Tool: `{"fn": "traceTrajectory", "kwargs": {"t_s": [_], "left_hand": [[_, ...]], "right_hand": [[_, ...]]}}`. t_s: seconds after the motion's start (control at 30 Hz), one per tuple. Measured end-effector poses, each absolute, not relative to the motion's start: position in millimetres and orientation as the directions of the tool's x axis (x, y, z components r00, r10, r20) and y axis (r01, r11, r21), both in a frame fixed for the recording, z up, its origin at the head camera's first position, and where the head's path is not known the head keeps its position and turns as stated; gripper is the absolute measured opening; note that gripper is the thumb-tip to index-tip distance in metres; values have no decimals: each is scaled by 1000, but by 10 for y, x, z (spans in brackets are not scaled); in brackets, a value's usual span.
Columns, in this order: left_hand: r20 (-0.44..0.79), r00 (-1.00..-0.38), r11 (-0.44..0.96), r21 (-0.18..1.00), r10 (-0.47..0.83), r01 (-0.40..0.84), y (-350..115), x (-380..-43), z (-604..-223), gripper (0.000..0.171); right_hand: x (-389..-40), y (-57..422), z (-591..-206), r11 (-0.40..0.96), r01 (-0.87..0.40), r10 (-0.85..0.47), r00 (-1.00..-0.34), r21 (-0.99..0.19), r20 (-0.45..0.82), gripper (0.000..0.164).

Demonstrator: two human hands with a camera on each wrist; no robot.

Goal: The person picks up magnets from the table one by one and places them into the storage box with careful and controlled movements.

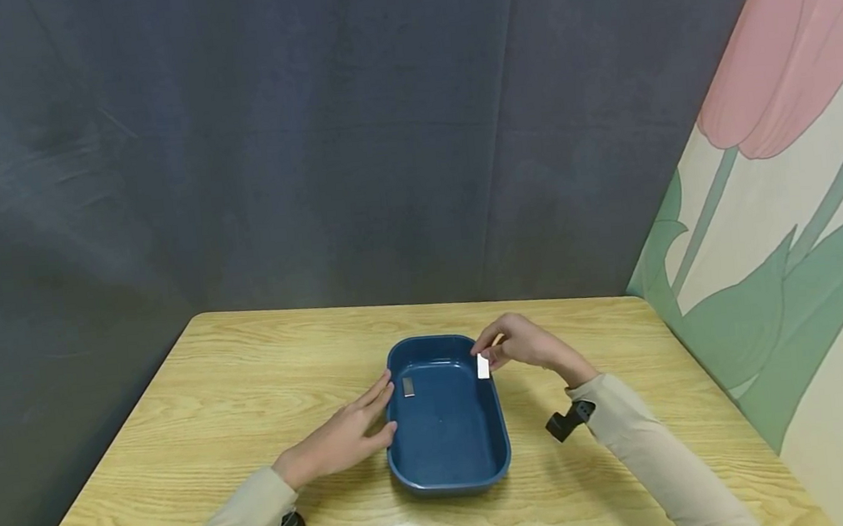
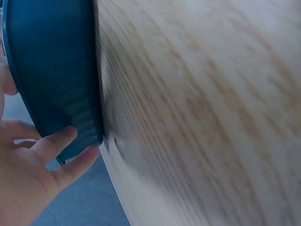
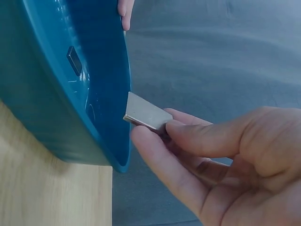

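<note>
A deep blue plastic tub with rounded corners stands on the table. My right hand pinches a small flat silver metal block between thumb and fingers, over the tub's far right rim. In the head view that block reflects bright white. Inside the tub, toward its far left, lies a second flat silver block, darker in this light. My left hand rests against the tub's left side with fingers extended; the left wrist view shows fingertips on the outer wall.
The wooden table spreads out around the tub. A dark curtain hangs behind the table, and a wall with painted tulips rises on the right. Black wrist cameras jut out below both sleeves.
</note>
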State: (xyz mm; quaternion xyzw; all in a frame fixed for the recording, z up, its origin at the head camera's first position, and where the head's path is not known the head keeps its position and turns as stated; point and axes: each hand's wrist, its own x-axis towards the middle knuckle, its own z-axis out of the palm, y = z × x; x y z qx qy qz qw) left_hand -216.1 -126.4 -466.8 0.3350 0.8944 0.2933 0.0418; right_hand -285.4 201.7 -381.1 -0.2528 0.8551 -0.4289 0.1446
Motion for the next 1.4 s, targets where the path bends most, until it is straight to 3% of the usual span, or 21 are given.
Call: {"fn": "traceTrajectory", "kwargs": {"t_s": [0.73,1.4], "left_hand": [[115,-772,607,551,625,573,-1279,-2157,-4668,65],[107,-772,609,551,627,571,-1287,-2165,-4646,66]], "right_hand": [[-2927,1800,-3891,565,-366,-579,-815,-740,-39,22],[-2994,1677,-3954,653,-320,-505,-859,-686,-80,20]]}}
